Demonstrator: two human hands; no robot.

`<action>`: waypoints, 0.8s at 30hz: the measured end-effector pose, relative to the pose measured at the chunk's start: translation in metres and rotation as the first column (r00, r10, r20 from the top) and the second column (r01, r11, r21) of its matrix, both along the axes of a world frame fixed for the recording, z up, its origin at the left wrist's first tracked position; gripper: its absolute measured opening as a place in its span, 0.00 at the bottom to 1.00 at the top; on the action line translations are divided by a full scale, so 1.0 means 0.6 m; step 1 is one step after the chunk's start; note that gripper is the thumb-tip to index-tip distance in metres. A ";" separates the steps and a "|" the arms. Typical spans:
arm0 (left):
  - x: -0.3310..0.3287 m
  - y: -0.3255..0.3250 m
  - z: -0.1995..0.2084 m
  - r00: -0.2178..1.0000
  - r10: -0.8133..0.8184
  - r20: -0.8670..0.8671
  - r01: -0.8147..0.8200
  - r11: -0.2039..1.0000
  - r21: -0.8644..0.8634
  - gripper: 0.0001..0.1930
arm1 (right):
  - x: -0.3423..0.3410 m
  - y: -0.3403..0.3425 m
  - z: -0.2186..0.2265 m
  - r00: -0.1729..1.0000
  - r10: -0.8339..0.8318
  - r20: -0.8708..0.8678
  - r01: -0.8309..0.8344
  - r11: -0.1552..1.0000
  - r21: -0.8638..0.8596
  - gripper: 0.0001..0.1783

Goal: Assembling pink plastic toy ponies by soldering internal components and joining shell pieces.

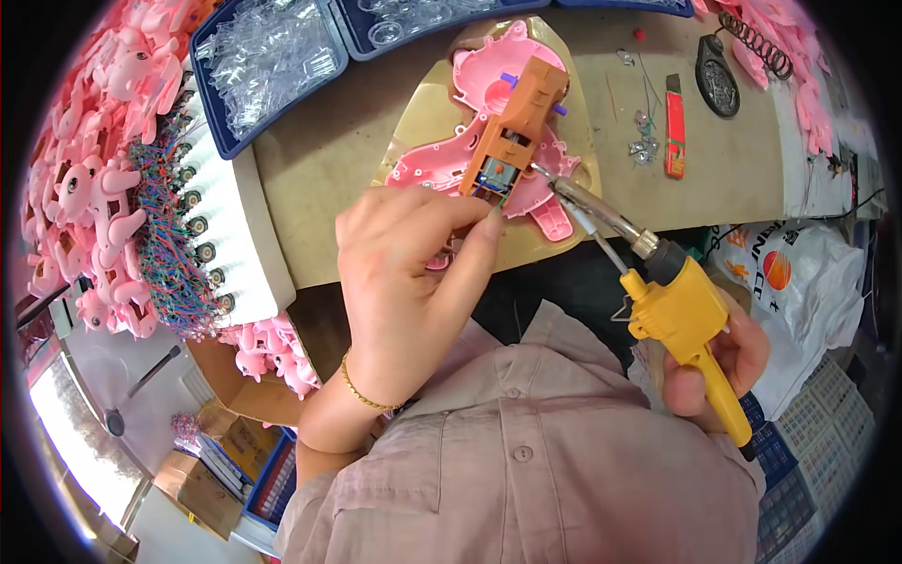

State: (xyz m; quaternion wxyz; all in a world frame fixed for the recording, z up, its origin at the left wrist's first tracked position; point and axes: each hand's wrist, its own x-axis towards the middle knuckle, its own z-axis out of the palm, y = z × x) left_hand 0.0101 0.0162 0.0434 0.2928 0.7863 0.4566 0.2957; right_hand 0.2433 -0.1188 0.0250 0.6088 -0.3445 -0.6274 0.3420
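A pink toy half-shell (pixel 489 70) lies open side up on a cream moulded holder (pixel 575 94). An orange gearbox housing (pixel 537 94) with purple axle ends sits in it, and a small silver motor (pixel 498 174) shows at its near end. My left hand (pixel 409 254) comes in from the near left, thumb and forefinger pinched on a thin wire beside the motor; the fingertips partly hide it. My right hand (pixel 744 350) is closed round the handle of a yellow soldering gun (pixel 672 310). The gun's metal tip points at the motor's right side, close to the housing.
Blue trays (pixel 225 141) of clear plastic parts line the far edge. To the left are a white rack (pixel 249 216) of speakers with coloured wires and heaped pink toys (pixel 103 188). A red utility knife (pixel 675 127), solder scraps (pixel 644 150) and a black coiled-cord object (pixel 719 80) lie right.
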 end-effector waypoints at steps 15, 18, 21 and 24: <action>0.005 -0.004 -0.003 0.999 0.033 0.001 -0.033 0.999 -0.035 0.03 | -0.009 -0.001 0.019 0.995 0.094 -0.039 -0.101 0.956 -0.277 0.35; 0.003 -0.004 -0.003 0.999 0.033 -0.006 -0.033 0.999 -0.042 0.03 | -0.010 0.006 0.020 0.989 0.130 -0.068 -0.145 0.934 -0.327 0.34; 0.003 -0.005 -0.004 0.999 0.039 0.004 -0.039 0.997 -0.059 0.03 | -0.004 0.008 0.028 0.984 0.155 -0.087 -0.176 0.915 -0.362 0.34; 0.003 -0.004 -0.004 0.999 0.032 0.005 -0.031 0.998 -0.052 0.02 | 0.009 0.004 0.041 0.961 0.209 -0.180 -0.276 0.717 -0.640 0.29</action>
